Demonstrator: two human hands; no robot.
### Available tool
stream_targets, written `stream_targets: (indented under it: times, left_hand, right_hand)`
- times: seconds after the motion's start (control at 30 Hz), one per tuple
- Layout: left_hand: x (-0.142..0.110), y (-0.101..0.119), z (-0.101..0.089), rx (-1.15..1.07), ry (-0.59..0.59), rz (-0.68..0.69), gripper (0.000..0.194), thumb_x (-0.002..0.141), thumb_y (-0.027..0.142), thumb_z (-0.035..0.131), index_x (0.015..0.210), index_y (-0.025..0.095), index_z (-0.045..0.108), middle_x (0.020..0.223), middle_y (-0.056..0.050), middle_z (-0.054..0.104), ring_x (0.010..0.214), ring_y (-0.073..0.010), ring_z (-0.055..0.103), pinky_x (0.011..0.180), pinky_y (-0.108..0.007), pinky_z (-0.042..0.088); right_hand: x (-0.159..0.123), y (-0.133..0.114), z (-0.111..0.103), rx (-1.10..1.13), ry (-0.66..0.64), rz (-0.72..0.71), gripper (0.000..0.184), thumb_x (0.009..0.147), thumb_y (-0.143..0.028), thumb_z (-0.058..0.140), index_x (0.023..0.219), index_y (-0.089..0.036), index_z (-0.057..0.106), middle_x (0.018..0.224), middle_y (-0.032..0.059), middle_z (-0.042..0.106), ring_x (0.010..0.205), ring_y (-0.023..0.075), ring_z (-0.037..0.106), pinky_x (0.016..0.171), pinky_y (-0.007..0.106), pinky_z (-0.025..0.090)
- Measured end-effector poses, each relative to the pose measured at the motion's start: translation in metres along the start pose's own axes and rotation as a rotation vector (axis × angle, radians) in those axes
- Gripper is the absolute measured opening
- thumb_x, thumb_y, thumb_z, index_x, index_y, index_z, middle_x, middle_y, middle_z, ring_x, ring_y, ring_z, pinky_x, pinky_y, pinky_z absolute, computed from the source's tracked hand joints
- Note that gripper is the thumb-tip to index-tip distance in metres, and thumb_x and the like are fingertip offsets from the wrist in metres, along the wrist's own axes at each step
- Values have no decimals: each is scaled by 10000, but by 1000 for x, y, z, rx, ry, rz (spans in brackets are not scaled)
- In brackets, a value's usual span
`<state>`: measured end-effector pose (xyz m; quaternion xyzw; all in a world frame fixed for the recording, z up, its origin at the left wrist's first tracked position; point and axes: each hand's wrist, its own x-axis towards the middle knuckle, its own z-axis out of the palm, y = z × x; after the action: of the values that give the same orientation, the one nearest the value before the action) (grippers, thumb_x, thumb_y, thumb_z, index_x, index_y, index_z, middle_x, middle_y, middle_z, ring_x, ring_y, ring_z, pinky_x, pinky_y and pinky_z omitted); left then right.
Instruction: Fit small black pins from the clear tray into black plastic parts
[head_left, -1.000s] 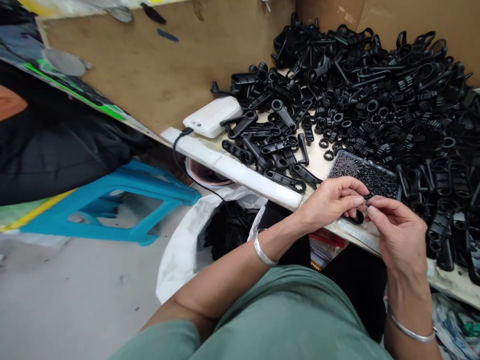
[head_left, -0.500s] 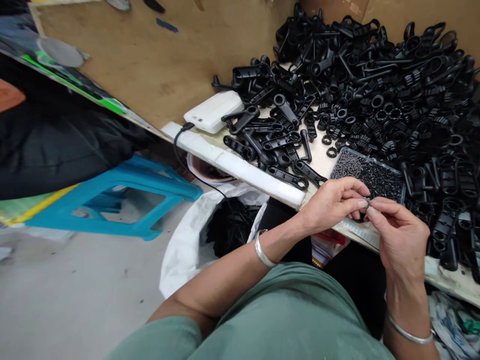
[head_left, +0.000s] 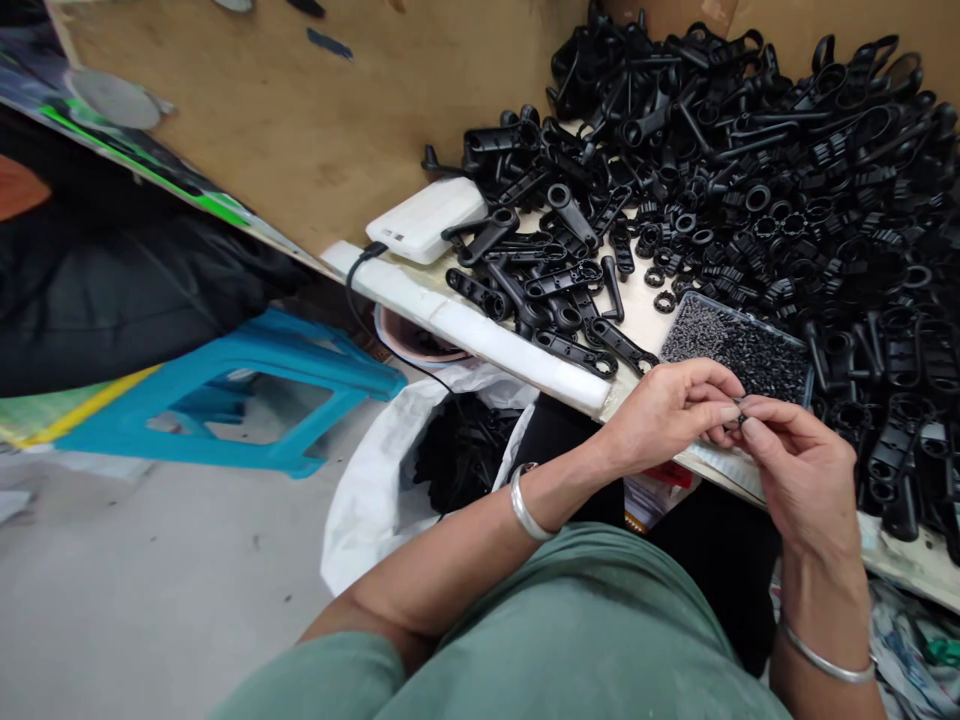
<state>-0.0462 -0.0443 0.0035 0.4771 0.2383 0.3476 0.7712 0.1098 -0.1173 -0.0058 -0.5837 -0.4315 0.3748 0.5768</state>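
Observation:
In front of my body, at the table's front edge, my left hand [head_left: 675, 408] and my right hand [head_left: 808, 465] meet fingertip to fingertip. Between them they pinch a small black part [head_left: 741, 418], mostly covered by the fingers, so its exact kind does not show. Just behind the fingers lies a clear shallow box [head_left: 701, 330] filled with tiny dark pieces. Black plastic crank-like handles [head_left: 566, 280] lie left of the box, with small black toothed rings [head_left: 664, 302] behind it. Each wrist wears a silver bangle.
A large heap of black plastic parts [head_left: 720, 130] covers the back and right of the table. A white power bank [head_left: 427, 220] with a black cable sits at the left edge. Below stand a white sack [head_left: 367, 500] of black parts and a blue stool [head_left: 225, 400].
Both hands stay together, shifting very slightly while the fingers work the small part. A black handle end seen beneath the fingers earlier no longer shows. The view has tilted a little.

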Motion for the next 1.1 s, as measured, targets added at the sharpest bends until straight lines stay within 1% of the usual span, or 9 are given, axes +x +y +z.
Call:
stream_targets:
  times: [0.2,0.33,0.47,0.6,0.8,0.9,1.0,1.03,1.1]
  left_hand:
    - [1,0,2,19,-3,4,73,835,69,631,883,119,612,661,17,675,595,-71,642,617,-179,528]
    - [1,0,4,16,17,-5,73,836,82,646,876,125,604,651,21,673,588,-80,648,613,-187,527]
    - [1,0,5,26,28,-8,82,834,65,635,870,128,596,639,28,668,575,-70,637,604,-175,525]
    - [1,0,5,32,33,10,93,820,51,631,859,127,595,631,30,663,570,-69,632,600,-173,527]
    - [0,-1,5,70,75,22,81,809,68,660,825,125,605,624,38,639,548,-64,617,571,-164,519]
    - [-1,-2,5,58,84,24,82,803,67,664,812,122,603,628,36,636,542,-57,611,560,-151,515]
    - [-1,-4,6,56,99,33,77,803,76,661,819,125,604,639,31,643,559,-61,623,576,-152,524]
    - [-1,-4,7,64,106,44,74,803,81,660,820,128,604,638,32,642,562,-63,625,580,-153,526]
    - [-2,-6,7,103,122,74,68,803,92,657,823,134,607,637,34,638,568,-67,627,585,-156,526]
  right_hand:
    - [0,-2,-2,-70,0,-25,125,750,-308,813,826,-224,761,947,43,743,822,181,710,709,310,635]
    - [-1,1,-2,-43,28,-28,145,727,-309,826,814,-218,755,936,47,744,745,162,697,664,298,632]
    - [-3,3,-2,-67,59,-39,132,736,-297,817,808,-213,747,922,48,737,777,172,698,671,302,627]
    - [-5,2,0,-148,68,-142,65,774,-259,793,807,-230,745,911,27,726,806,159,691,696,282,612]
    - [-6,0,2,-360,93,-329,28,808,-234,762,821,-241,739,900,20,724,847,168,685,776,306,576]
    - [-5,2,1,-397,55,-349,23,817,-229,754,830,-242,739,914,18,728,862,166,686,798,305,566]
    - [-5,2,1,-412,74,-331,34,826,-249,750,851,-231,736,911,19,733,826,164,693,748,293,577]
    - [-6,1,2,-444,91,-345,35,833,-251,744,856,-226,737,901,17,736,805,162,695,729,288,577]
    - [-9,-2,4,-557,112,-418,33,857,-235,721,877,-217,740,885,14,745,775,155,700,720,279,574]
